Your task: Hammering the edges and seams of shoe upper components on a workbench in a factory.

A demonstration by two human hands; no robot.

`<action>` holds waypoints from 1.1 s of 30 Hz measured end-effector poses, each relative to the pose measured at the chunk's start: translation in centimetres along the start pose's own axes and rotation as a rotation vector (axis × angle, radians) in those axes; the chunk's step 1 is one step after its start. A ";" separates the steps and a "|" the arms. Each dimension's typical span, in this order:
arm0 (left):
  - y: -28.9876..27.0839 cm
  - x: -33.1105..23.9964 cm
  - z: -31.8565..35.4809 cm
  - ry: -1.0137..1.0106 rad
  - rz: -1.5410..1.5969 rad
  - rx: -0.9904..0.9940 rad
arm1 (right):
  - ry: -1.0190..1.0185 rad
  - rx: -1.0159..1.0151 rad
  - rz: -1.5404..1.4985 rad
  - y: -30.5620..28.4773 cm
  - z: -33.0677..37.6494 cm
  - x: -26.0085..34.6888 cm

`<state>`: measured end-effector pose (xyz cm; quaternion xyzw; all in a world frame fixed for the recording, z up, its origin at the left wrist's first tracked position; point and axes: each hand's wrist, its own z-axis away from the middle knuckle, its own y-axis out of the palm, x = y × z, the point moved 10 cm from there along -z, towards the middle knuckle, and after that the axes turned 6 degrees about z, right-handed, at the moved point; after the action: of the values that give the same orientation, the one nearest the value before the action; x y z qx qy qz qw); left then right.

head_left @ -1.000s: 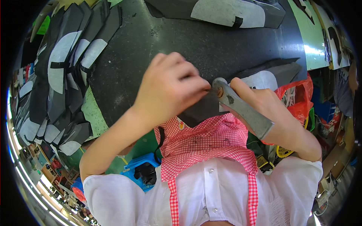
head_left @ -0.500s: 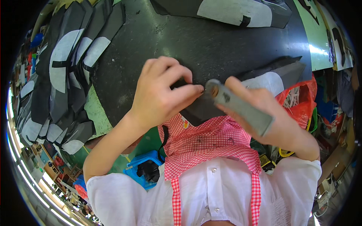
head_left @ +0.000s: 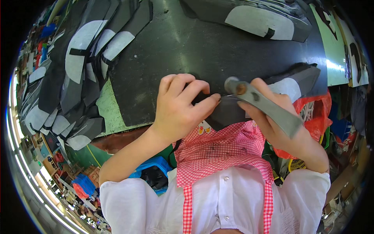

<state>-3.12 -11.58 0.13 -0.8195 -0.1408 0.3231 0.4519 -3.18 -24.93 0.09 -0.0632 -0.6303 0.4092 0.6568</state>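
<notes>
My right hand (head_left: 269, 128) is closed around a hammer (head_left: 269, 107). Its grey metal head faces up toward me, and the wooden end of the handle shows in it. At the near edge of the black work surface, my left hand (head_left: 179, 111) pinches the edge of a dark grey sheet piece (head_left: 224, 117) between thumb and fingers. The narrow end of the hammer head is just right of those fingertips. The hammer head and my right hand hide part of the piece. Another dark piece with a white patch (head_left: 286, 86) lies just beyond my right hand.
Overlapping dark pieces with white patches (head_left: 80, 54) are piled at the left. More such pieces (head_left: 259, 22) lie along the far edge. A red plastic bag (head_left: 313, 117) hangs at the right edge. A blue basket (head_left: 157, 162) stands below the table.
The view has shifted, so the table and piles appear farther right. My left hand still pinches the dark piece, and the hammer stays in my right hand close beside it.
</notes>
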 end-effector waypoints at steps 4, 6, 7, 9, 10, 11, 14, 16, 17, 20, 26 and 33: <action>-0.1 -0.3 0.1 -0.001 -0.059 -0.048 | -0.034 0.030 0.087 1.3 0.1 -0.2; -0.2 -0.3 0.8 -0.016 -0.087 -0.052 | -0.016 0.011 0.090 0.3 -0.5 0.4; -0.5 -0.1 1.0 -0.018 -0.101 -0.057 | 0.017 -0.019 0.097 -0.4 -0.8 0.6; -0.4 -0.5 0.6 0.002 -0.056 -0.051 | -0.079 -0.057 0.102 -0.1 -0.1 1.9; -0.3 -0.8 0.4 0.008 -0.011 -0.013 | -0.020 -0.023 0.104 0.7 0.1 1.3; 0.1 -1.2 0.3 0.012 0.028 0.020 | 0.033 0.010 0.111 1.2 -0.1 0.3; 1.4 -5.5 -0.9 0.129 0.247 -0.071 | -0.124 -0.187 0.150 -2.0 -0.5 -0.3; 1.9 -7.9 -3.5 0.160 0.292 -0.221 | 0.207 -0.271 0.016 -5.9 0.7 -4.6; 2.2 -8.3 -4.7 0.148 0.276 -0.266 | 0.503 -0.291 -0.176 -7.1 2.0 -8.1; 6.8 -6.4 -6.7 0.049 0.392 -0.101 | 0.415 -0.528 -0.297 -12.1 2.2 -8.5; -18.9 4.6 -0.7 -0.279 -0.225 -0.625 | 0.371 -0.649 -0.288 -17.2 3.0 -9.0; -17.9 12.4 1.3 -0.322 -0.588 -0.335 | -0.128 -0.664 -0.034 -18.4 -1.0 -8.6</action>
<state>6.45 5.57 9.54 -0.7454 -0.4902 0.2768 0.3570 7.21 -41.84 4.23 -0.2373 -0.7700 0.1737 0.5662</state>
